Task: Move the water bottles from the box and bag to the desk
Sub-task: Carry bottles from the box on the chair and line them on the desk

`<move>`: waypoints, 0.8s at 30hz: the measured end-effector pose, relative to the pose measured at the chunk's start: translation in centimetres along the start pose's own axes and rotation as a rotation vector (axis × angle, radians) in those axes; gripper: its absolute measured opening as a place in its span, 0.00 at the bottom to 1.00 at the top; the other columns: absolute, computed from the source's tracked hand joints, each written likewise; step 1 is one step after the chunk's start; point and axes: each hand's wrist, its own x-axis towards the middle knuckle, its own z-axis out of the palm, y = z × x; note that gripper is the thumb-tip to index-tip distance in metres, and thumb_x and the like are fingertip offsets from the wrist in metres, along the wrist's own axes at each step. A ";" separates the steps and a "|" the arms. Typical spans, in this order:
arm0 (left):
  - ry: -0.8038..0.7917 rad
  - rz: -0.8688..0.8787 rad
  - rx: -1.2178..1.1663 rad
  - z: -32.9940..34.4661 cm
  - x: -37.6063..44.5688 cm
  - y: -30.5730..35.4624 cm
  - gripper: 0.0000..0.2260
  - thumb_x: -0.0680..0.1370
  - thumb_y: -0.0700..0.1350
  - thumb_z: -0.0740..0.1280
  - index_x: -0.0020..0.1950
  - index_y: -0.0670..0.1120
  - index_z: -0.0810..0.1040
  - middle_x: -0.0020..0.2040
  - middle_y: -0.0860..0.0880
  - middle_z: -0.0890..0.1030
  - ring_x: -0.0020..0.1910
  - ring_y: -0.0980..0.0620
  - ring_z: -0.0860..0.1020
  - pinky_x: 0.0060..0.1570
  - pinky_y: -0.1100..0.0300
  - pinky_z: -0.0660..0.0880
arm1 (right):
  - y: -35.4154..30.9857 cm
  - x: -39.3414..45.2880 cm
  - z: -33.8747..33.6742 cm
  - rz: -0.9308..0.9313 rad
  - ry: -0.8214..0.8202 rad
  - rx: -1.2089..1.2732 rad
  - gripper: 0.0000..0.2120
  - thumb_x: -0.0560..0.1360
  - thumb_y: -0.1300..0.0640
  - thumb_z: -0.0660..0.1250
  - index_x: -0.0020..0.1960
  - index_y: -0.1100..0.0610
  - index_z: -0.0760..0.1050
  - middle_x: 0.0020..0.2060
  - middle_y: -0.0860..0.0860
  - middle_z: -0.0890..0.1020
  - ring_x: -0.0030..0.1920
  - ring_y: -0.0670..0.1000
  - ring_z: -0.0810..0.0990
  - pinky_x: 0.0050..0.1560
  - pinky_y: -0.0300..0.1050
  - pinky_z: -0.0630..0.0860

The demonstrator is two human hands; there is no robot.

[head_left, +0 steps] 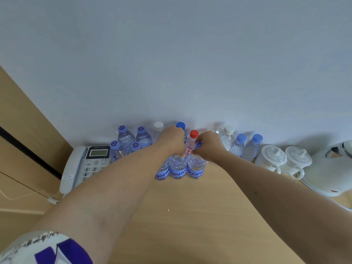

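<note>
reaching forward, left hand and right hand each grip a bottle top on the desk.

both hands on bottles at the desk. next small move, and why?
Probably release and withdraw. The left hand and right hand grip the tops of two clear blue-labelled water bottles, which appear to stand upright on the tan wooden desk in the front row, so placing looks done.

Blue bottle labels under both hands read partly "Gant"; phone keys left of them show 1, 2, 4, 7
</note>
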 end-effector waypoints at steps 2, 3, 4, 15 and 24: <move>-0.005 -0.006 -0.006 0.0 0.1 0.0 0.18 0.62 0.48 0.82 0.33 0.46 0.72 0.34 0.49 0.74 0.30 0.53 0.72 0.25 0.62 0.64 | 0.1 -0.1 0.2 -0.013 0.012 0.022 0.13 0.67 0.56 0.74 0.49 0.63 0.81 0.45 0.59 0.82 0.47 0.57 0.79 0.44 0.51 0.77; -0.009 -0.006 -0.006 -0.1 0.1 0.0 0.18 0.62 0.49 0.82 0.33 0.46 0.72 0.34 0.49 0.74 0.30 0.53 0.72 0.25 0.61 0.64 | 0.3 -0.2 0.3 -0.014 0.023 0.039 0.14 0.68 0.56 0.74 0.50 0.62 0.81 0.45 0.58 0.81 0.46 0.56 0.79 0.42 0.50 0.76; -0.014 -0.005 -0.006 -0.1 0.2 0.0 0.18 0.62 0.49 0.82 0.33 0.46 0.73 0.34 0.49 0.74 0.30 0.53 0.72 0.25 0.61 0.65 | 0.4 -0.3 0.3 -0.014 0.031 0.053 0.14 0.68 0.55 0.75 0.51 0.61 0.81 0.44 0.56 0.80 0.45 0.55 0.78 0.39 0.47 0.73; 0.181 0.062 -0.097 -0.5 -0.3 -0.2 0.11 0.71 0.54 0.71 0.44 0.47 0.77 0.42 0.48 0.78 0.44 0.45 0.79 0.34 0.59 0.67 | 1.3 -1.8 0.7 0.021 0.104 0.168 0.23 0.69 0.50 0.76 0.61 0.56 0.78 0.50 0.53 0.82 0.52 0.54 0.79 0.49 0.44 0.74; 0.475 0.293 -0.133 -1.1 -1.3 5.5 0.15 0.77 0.50 0.66 0.61 0.47 0.79 0.53 0.44 0.80 0.56 0.41 0.76 0.47 0.51 0.74 | 5.4 -7.2 -1.1 0.166 0.257 0.113 0.28 0.72 0.49 0.72 0.70 0.53 0.72 0.60 0.53 0.81 0.61 0.56 0.77 0.55 0.46 0.72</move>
